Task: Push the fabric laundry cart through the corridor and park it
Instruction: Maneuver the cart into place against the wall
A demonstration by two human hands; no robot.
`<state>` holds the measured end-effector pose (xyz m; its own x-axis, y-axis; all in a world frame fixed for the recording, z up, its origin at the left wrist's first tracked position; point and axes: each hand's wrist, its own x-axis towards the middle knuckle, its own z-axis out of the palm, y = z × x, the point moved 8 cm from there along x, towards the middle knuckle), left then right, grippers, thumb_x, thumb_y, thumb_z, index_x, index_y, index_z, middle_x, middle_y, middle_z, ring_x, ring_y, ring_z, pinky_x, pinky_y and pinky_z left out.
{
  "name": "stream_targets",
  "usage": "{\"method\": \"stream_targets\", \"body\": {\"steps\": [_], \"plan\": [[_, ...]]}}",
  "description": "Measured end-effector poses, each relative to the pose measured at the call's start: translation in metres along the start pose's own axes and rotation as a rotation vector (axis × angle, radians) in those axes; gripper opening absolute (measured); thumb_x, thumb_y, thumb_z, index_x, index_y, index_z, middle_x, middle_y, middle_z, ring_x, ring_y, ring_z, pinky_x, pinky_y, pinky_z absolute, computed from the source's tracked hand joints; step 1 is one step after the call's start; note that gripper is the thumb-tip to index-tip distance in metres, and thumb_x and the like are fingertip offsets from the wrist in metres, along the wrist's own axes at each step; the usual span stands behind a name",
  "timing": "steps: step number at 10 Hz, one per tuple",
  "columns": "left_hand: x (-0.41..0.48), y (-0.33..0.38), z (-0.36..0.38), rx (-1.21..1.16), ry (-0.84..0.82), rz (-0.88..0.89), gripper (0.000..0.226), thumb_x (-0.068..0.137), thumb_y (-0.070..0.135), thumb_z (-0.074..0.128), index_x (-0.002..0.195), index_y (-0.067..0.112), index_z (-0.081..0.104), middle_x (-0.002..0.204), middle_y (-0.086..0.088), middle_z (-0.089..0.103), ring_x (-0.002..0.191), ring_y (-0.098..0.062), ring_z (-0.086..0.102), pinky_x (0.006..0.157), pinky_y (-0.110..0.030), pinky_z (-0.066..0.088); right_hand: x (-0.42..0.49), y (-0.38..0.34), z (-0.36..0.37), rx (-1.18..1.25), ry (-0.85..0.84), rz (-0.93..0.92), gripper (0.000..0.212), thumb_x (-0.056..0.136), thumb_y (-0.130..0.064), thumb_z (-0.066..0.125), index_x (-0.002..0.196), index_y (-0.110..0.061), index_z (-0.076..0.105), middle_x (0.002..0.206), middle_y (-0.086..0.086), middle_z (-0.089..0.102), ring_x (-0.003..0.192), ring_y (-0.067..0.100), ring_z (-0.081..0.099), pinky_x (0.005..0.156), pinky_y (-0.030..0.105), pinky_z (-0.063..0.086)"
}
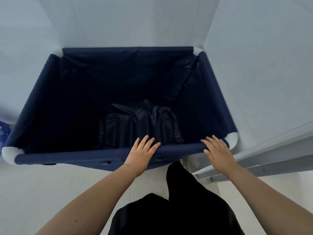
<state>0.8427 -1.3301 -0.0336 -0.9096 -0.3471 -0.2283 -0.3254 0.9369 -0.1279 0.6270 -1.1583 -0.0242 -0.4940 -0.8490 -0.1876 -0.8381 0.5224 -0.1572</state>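
The navy fabric laundry cart (71, 156) with white corner caps stands in a corner, its far rim against the back wall and its right side close to the right wall. A tied dark plastic bag (140, 122) lies in its bottom. My left hand (141, 152) rests flat on the near rim, fingers spread. My right hand (218, 150) lies flat on the same rim near the right corner cap (232, 139), fingers extended and not curled around the bar.
White tiled walls (254, 65) enclose the cart at the back and right. A grey door frame or rail (271, 160) runs along the lower right. A blue patterned object (3, 133) shows at the left edge. My dark clothing (177, 209) hangs below.
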Motion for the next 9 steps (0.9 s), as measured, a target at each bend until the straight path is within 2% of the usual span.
{"method": "stream_targets", "body": {"steps": [2, 5, 6, 8, 9], "plan": [[0.000, 0.000, 0.000, -0.004, 0.013, -0.004, 0.090, 0.087, 0.016, 0.056, 0.144, 0.021, -0.014, 0.157, -0.008, 0.002, 0.142, -0.031, -0.007, 0.114, -0.049, 0.002, 0.000, -0.002, -0.002, 0.020, -0.033, 0.012, 0.043, 0.101, -0.028, 0.030, 0.143, -0.021, 0.028, 0.152, 0.003, 0.029, 0.144, 0.021, 0.011, 0.119, 0.037, 0.006], [-0.002, -0.004, -0.001, -0.098, 0.023, -0.036, 0.072, 0.095, 0.022, 0.047, 0.146, 0.024, -0.003, 0.157, -0.007, 0.010, 0.143, -0.027, 0.003, 0.115, -0.044, 0.004, 0.001, -0.004, -0.003, 0.003, -0.081, 0.038, 0.044, 0.100, -0.029, 0.030, 0.144, -0.020, 0.027, 0.151, 0.004, 0.031, 0.143, 0.022, 0.012, 0.118, 0.038, 0.007], [-0.003, -0.004, 0.001, -0.093, 0.026, -0.049, 0.074, 0.094, 0.021, 0.049, 0.146, 0.024, -0.003, 0.157, -0.007, 0.011, 0.143, -0.027, 0.004, 0.115, -0.044, 0.004, 0.000, -0.003, -0.002, -0.019, -0.075, 0.034, 0.044, 0.100, -0.029, 0.031, 0.143, -0.020, 0.028, 0.150, 0.004, 0.032, 0.143, 0.022, 0.014, 0.117, 0.038, 0.008], [-0.001, -0.002, 0.003, -0.112, -0.010, -0.054, 0.057, 0.100, 0.030, 0.032, 0.146, 0.022, 0.001, 0.156, -0.006, 0.013, 0.142, -0.025, 0.008, 0.115, -0.044, 0.006, -0.002, -0.002, -0.004, -0.029, -0.051, 0.029, 0.042, 0.099, -0.029, 0.034, 0.140, -0.019, 0.033, 0.143, 0.005, 0.042, 0.136, 0.023, 0.029, 0.117, 0.038, 0.014], [0.007, 0.001, -0.011, -0.186, -0.081, -0.045, 0.055, 0.100, 0.036, 0.029, 0.147, 0.021, 0.004, 0.157, -0.005, 0.009, 0.142, -0.022, 0.007, 0.115, -0.041, 0.010, 0.008, -0.006, -0.011, 0.028, -0.116, 0.023, 0.041, 0.098, -0.031, 0.037, 0.137, -0.019, 0.035, 0.137, 0.004, 0.046, 0.128, 0.022, 0.037, 0.113, 0.037, 0.022]]}}
